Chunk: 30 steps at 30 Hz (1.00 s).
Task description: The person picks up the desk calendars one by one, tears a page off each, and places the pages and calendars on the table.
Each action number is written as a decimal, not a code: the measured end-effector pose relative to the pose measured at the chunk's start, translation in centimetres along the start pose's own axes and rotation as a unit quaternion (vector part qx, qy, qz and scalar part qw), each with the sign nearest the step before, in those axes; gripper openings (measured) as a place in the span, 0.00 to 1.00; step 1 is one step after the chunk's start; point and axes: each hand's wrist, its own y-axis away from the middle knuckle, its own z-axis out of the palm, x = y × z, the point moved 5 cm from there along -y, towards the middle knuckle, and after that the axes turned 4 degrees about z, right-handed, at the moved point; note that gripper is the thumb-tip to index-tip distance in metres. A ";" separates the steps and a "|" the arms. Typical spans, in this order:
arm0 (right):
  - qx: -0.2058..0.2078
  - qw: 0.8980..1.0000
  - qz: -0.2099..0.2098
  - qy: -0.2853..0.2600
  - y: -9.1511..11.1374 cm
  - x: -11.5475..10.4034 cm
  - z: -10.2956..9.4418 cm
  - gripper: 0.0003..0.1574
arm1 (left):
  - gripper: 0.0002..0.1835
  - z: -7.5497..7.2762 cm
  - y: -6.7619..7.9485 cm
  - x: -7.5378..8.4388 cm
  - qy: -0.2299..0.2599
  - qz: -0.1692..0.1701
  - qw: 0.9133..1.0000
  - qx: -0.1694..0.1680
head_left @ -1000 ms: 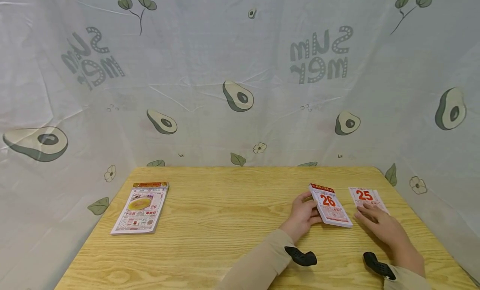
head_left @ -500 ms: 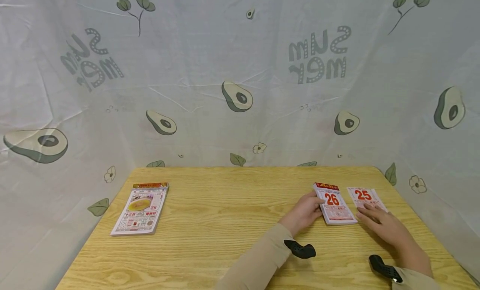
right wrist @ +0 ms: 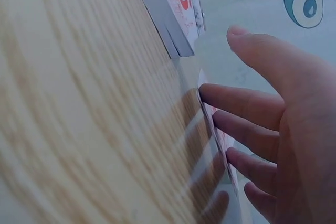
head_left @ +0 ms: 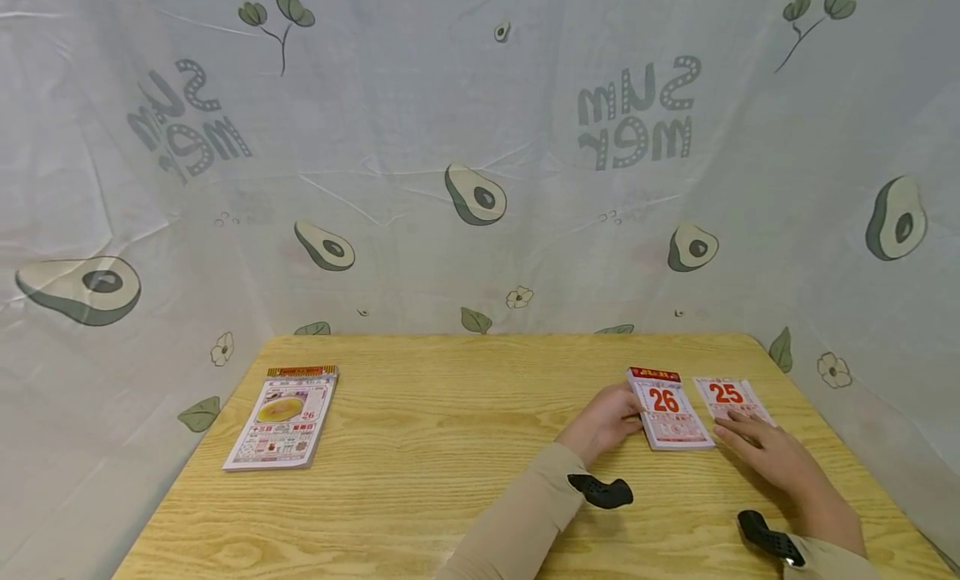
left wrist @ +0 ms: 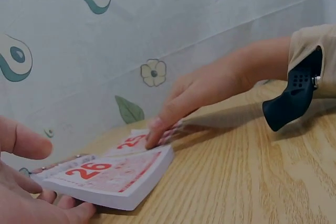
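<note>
A thick tear-off calendar with a red top and a red 26 [head_left: 670,422] lies on the wooden table at the right. My left hand [head_left: 606,422] is at its left edge. In the left wrist view the fingertips [left wrist: 79,214] touch the calendar's side, while the thumb stands apart above it. A loose calendar sheet with a red 25 [head_left: 726,392] lies just right of the block. My right hand [head_left: 776,455] rests its fingertips on the sheet's lower part; in the right wrist view its fingers [right wrist: 247,103] are nearly straight and the thumb is raised.
A second tear-off calendar [head_left: 277,430] with a yellow picture lies far left on the wooden table [head_left: 450,447]. A pale curtain [head_left: 390,147] printed with avocados hangs behind and along both sides. Each wrist wears a black strap piece [head_left: 602,492].
My left hand and the 26 calendar have shifted slightly right, and the calendar's tilt has lessened. The thumb has come away from its edge. My right hand has barely moved on the sheet.
</note>
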 end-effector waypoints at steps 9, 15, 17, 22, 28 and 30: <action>0.011 1.000 0.003 0.004 0.3 0.0 -0.2 0.38 | 0.47 0.1 0.1 -0.1 0.057 -0.003 0.997 0.048; -0.003 1.000 0.025 0.002 0.4 0.6 -0.4 0.40 | 0.48 0.4 0.2 -0.3 0.060 -0.006 0.998 0.031; -0.007 1.000 0.030 0.002 0.5 0.8 -0.4 0.41 | 0.48 0.4 0.2 -0.3 0.061 -0.007 0.998 0.023; -0.010 0.999 0.036 0.013 0.5 1.0 -0.6 0.42 | 0.47 0.3 0.3 -0.5 0.049 -0.007 0.999 0.014; -0.008 0.999 0.043 0.022 0.5 0.8 -0.7 0.43 | 0.47 0.3 0.4 -0.6 0.039 -0.006 0.999 0.002; -0.006 0.999 0.042 0.023 0.6 0.8 -0.8 0.43 | 0.47 0.2 0.4 -0.6 0.038 -0.007 0.999 0.000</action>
